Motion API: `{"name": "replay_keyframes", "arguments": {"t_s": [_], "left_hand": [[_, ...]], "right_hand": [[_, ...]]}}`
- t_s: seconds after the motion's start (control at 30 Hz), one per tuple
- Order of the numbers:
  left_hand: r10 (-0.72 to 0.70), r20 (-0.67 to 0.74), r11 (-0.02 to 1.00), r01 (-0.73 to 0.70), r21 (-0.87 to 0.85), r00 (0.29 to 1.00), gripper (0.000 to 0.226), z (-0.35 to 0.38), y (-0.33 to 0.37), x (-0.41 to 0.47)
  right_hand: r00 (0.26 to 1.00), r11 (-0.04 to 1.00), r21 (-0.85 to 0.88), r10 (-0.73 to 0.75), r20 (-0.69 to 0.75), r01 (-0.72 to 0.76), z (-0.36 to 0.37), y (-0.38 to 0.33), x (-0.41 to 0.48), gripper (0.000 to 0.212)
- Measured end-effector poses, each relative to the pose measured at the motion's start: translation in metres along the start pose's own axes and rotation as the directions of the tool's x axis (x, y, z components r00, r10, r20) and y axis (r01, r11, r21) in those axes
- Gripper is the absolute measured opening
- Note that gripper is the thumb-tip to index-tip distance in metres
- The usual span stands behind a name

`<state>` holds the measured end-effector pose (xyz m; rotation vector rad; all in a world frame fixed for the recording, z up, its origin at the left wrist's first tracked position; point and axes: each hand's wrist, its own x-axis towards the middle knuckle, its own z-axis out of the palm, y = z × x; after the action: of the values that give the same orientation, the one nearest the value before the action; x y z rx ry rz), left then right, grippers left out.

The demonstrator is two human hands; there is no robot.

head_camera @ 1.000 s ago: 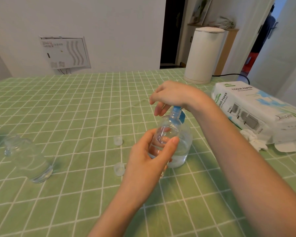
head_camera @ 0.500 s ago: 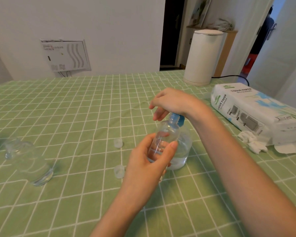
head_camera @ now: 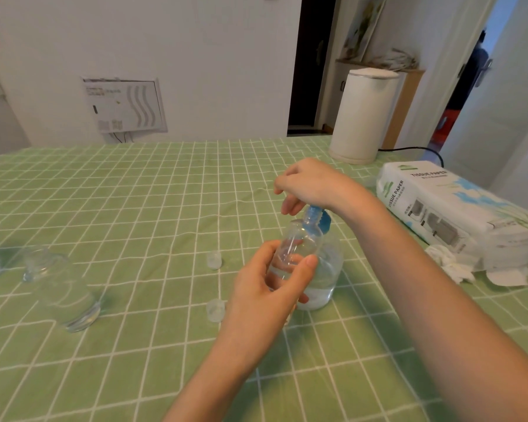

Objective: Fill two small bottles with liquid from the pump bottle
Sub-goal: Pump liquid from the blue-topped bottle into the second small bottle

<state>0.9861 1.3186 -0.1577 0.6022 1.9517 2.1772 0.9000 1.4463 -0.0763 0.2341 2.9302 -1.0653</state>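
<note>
The white tissue pack [head_camera: 457, 214] on the worktop reads "TISSUE PAPER" twice, once down its end face and once along its top. Smaller print under both is too small to read, as is the wall panel's [head_camera: 124, 105] lettering.

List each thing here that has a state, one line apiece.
Small clear plastic bottle, uncapped, tilted, in the left hand's grip, mouth by the blue pump.
Clear pump bottle with blue head, upright, partly full, right hand curled over its head.
Two small clear caps, off, loose on the cloth.
Clear bottle at left, standing, untouched.
White tissue-paper pack, lying flat.
</note>
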Motion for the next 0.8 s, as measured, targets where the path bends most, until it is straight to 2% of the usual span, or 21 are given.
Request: {"name": "replay_keyframes", "arguments": {"t_s": [0.17,0.33,0.5,0.67,0.8], "left_hand": [[0.013,-0.002,1.0,-0.013,0.009,1.0,0.028,0.001,-0.001,0.002],[0.024,0.003,0.999,-0.024,0.03,1.0,0.027,0.0,-0.002,0.002],[0.035,-0.004,0.998,-0.035,0.045,0.999,0.03,0.0,-0.002,0.004],[0.033,-0.015,0.998,-0.032,0.055,0.999,0.04,0.001,-0.002,0.004],[0.04,-0.025,0.996,-0.038,0.079,0.999,0.039,0.002,-0.002,0.004]], "right_hand": [[0.997,0.988,-0.142,-0.061,-0.05,0.053,-0.01,-0.006,0.001,0.041],[0.99,0.986,-0.15,-0.091,-0.109,0.074,-0.017,-0.012,0.004,0.051],[1.0,0.985,-0.17,0.004,0.008,-0.003,-0.006,-0.011,0.007,0.055],[1.0,0.988,-0.155,0.012,-0.01,-0.013,-0.005,-0.01,0.007,0.051],[1.0,0.986,-0.168,0.005,0.007,-0.004,-0.005,-0.009,0.005,0.043]]}}
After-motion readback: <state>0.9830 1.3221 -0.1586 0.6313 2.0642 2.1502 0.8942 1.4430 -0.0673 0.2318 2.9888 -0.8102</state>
